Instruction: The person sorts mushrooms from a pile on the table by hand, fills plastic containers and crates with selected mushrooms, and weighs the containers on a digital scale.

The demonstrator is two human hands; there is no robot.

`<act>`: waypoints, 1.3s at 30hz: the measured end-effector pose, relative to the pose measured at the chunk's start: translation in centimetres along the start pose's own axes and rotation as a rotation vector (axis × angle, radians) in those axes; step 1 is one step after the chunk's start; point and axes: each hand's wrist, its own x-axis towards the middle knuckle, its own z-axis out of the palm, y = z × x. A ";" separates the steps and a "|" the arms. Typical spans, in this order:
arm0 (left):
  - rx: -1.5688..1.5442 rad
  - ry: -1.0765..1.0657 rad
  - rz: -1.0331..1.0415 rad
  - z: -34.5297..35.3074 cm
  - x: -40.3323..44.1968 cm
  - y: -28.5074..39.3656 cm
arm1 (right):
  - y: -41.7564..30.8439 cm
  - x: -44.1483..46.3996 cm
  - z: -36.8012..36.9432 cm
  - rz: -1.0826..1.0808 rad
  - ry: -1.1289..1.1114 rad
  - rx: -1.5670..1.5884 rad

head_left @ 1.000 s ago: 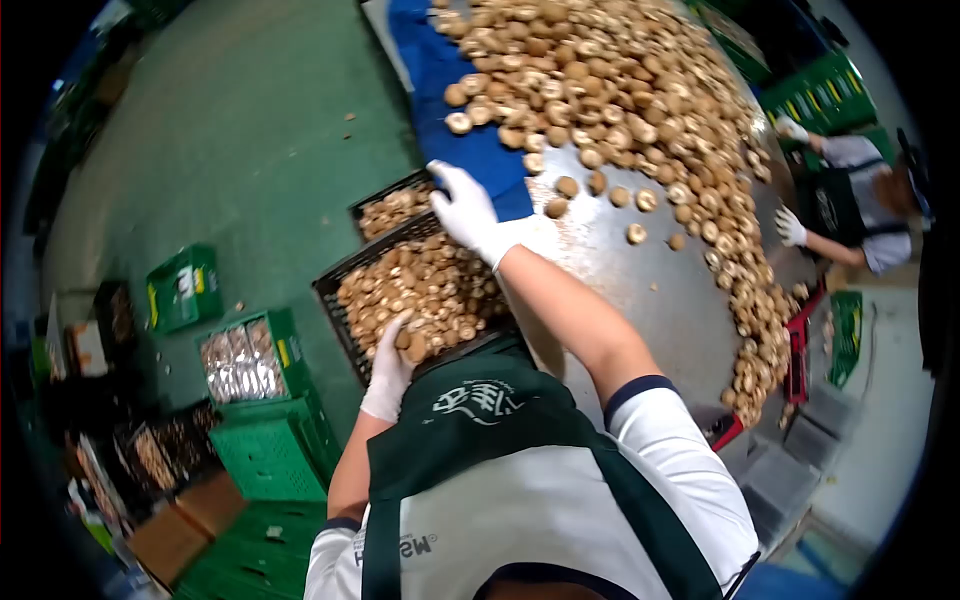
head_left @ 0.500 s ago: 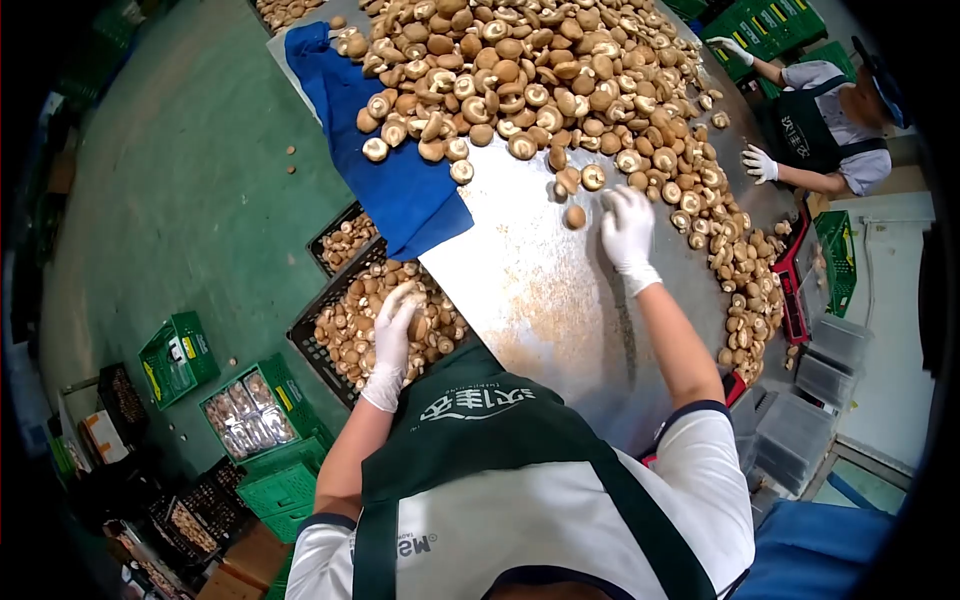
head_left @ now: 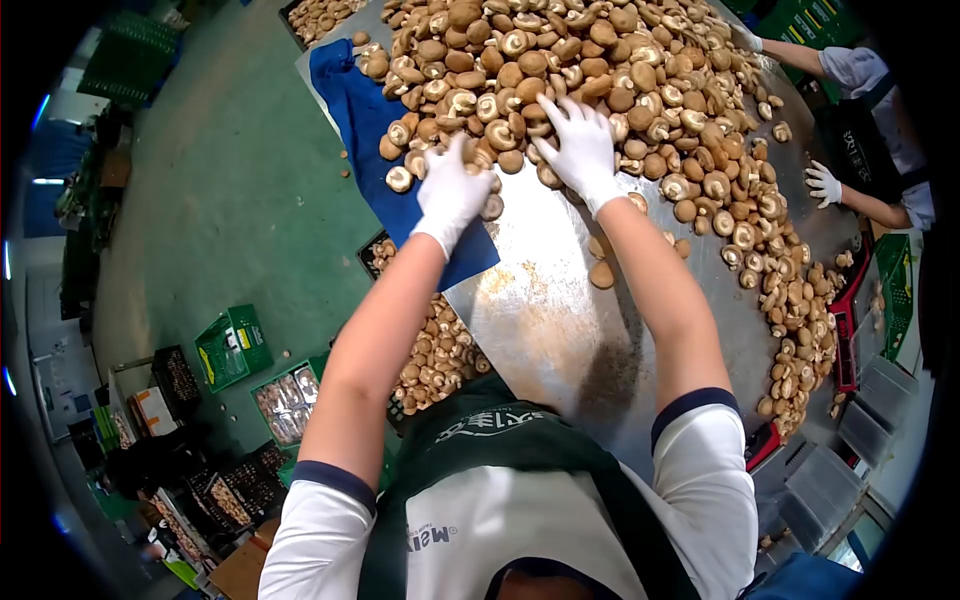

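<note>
Both hands wear white gloves and reach to the near edge of a big heap of brown mushrooms [head_left: 640, 75] on a metal table [head_left: 540, 320]. My left hand [head_left: 455, 190] is over the blue cloth [head_left: 360, 110] at the heap's left corner, its fingers blurred among mushrooms. My right hand [head_left: 580, 150] lies on the heap with its fingers spread, touching mushrooms. A few loose mushrooms lie on the metal below it. Under my left forearm, a black crate of mushrooms [head_left: 440, 350] stands beside the table, partly hidden.
A co-worker [head_left: 870, 130] in a dark apron stands across the table at the right, gloved hands by the heap. Green crates [head_left: 232, 348] and packed trays [head_left: 288, 400] stand on the floor at left. Clear plastic bins [head_left: 820, 490] and a red-edged tray [head_left: 845, 345] are at lower right.
My left hand has left the crate and moved up to the heap. My right hand has moved up and left onto the mushrooms. The view has shifted slightly.
</note>
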 end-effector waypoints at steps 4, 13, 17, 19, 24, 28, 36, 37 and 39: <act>-0.084 -0.084 0.141 3.1 -4.0 4.3 | 2.6 -4.6 -1.0 0.069 0.028 0.019; -0.497 -0.311 0.455 6.0 -12.9 4.4 | 5.2 -11.4 -9.1 0.218 -0.285 -0.034; -0.716 -0.242 0.170 4.1 -15.4 -0.8 | 6.9 -8.0 -10.9 0.226 -0.240 -0.018; -0.680 -0.092 0.132 4.7 -15.0 -3.0 | 4.8 -3.5 -9.9 0.151 -0.038 0.153; -1.093 -0.317 -0.147 6.8 -14.8 -4.8 | -1.2 3.7 -1.0 0.041 0.003 0.172; -1.087 -0.364 -0.096 7.1 -15.1 -5.2 | -3.1 -2.7 2.1 0.078 -0.055 0.112; -1.286 -0.528 -0.191 7.0 -18.2 -7.7 | 0.6 -13.0 -3.5 0.087 -0.114 0.135; -1.328 -0.552 -0.239 7.2 -19.0 -8.4 | 0.2 -13.8 -4.5 0.104 -0.131 0.160; -1.366 -0.572 -0.318 6.3 -20.9 -9.2 | 0.0 -14.5 -5.3 0.191 -0.158 0.080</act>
